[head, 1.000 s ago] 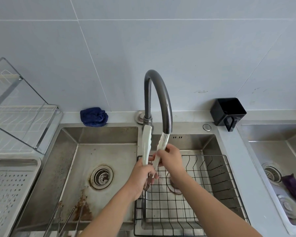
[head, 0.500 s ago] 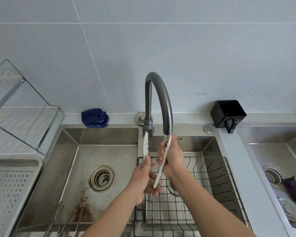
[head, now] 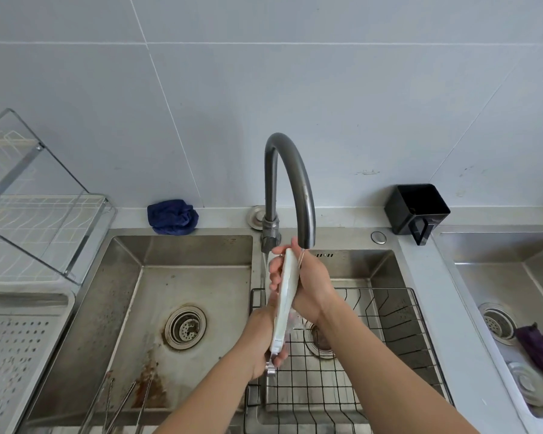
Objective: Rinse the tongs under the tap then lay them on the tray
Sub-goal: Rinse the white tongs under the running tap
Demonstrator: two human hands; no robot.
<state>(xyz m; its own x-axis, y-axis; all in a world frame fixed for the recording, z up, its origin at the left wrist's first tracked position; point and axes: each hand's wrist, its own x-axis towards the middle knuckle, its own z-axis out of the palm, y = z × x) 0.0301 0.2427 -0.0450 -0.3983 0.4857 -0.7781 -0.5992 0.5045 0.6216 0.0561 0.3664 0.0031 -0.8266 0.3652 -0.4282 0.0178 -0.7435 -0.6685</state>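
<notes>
The left hand [head: 261, 345] grips the lower end of the tongs [head: 284, 296], with the fingers curled round it. The right hand [head: 309, 285] is higher and wraps the upper part of them, the thumb on the near side. Both hands are clamped on the same tool, one above the other and close together.

The tongs stand almost upright, a little tilted, over the wire basket [head: 373, 289] in the right basin of the sink [head: 201, 277]. They are white and long, with a wet shine, and their two arms look pressed together. A small metal piece shows at the bottom, under the left hand. The top end is just below the spout of the dark grey curved tap [head: 296, 170].

The perforated tray [head: 16, 349] lies well apart on the left of the sink. Some thin metal utensils [head: 117, 408] lie at the near edge of the left basin. Behind the sink, a blue cloth [head: 173, 217] is on the left of the tap and a black cup [head: 417, 211] on the right.
</notes>
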